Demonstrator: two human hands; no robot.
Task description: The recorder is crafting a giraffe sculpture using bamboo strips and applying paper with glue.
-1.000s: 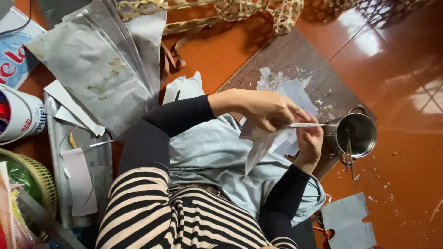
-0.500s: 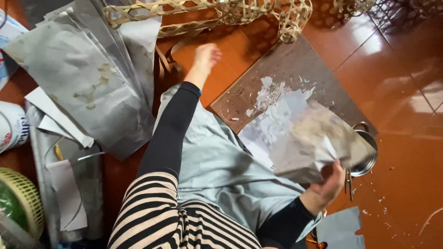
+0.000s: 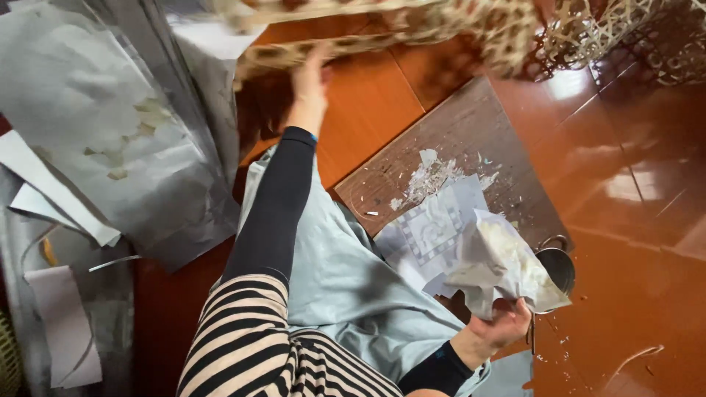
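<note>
My left hand point(image 3: 309, 84) stretches far forward and closes on the edge of a woven bamboo piece point(image 3: 382, 29), which is blurred. Near my lap at the lower right, my right hand point(image 3: 500, 327) grips a crumpled white paper sheet point(image 3: 496, 268) with yellowish stains and holds it up. The sheet hides part of a small metal cup point(image 3: 559, 266) just behind it. A printed paper point(image 3: 430, 228) lies beside it on a dark wooden board point(image 3: 463, 132) strewn with paper scraps point(image 3: 430, 176). A grey-blue cloth point(image 3: 346, 279) covers my lap.
Large grey stained sheets point(image 3: 110, 147) and white paper strips point(image 3: 62, 327) are piled on the left. More woven bamboo work point(image 3: 632, 37) stands at the top right. The floor point(image 3: 632, 220) is glossy red-brown, with small scraps near the cup.
My left hand left the paper, reached forward and now grips the woven piece, which has come closer. My right hand lifted the paper away from the cup and holds it crumpled.
</note>
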